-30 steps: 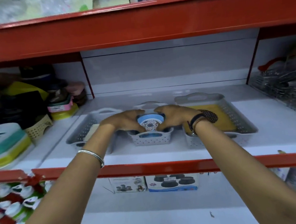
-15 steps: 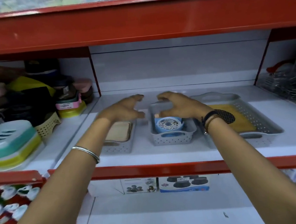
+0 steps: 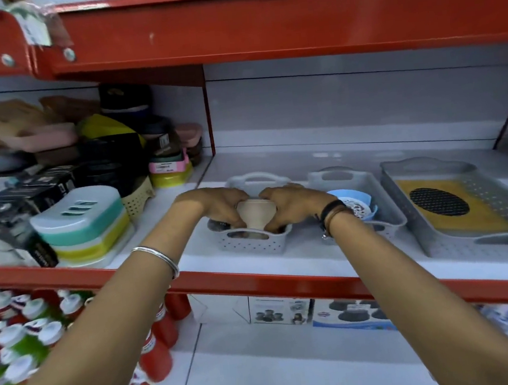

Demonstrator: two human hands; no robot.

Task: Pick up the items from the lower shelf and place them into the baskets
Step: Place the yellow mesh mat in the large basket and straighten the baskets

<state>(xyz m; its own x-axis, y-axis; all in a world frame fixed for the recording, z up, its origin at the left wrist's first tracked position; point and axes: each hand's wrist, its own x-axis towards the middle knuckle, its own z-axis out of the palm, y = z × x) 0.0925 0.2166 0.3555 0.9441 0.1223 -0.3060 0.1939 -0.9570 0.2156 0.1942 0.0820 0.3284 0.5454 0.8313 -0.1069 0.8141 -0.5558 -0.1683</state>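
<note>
Both hands hold a beige soap dish (image 3: 256, 215) inside the small white basket (image 3: 252, 240) on the shelf (image 3: 314, 248). The left hand (image 3: 218, 206) grips its left side and the right hand (image 3: 292, 202) its right side. Right of this basket sits another basket (image 3: 384, 210) with a blue round strainer (image 3: 356, 202).

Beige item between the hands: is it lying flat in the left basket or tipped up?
Tipped up. The beige item stands on edge above the left basket rim, pinched between the left hand and right hand.
</note>
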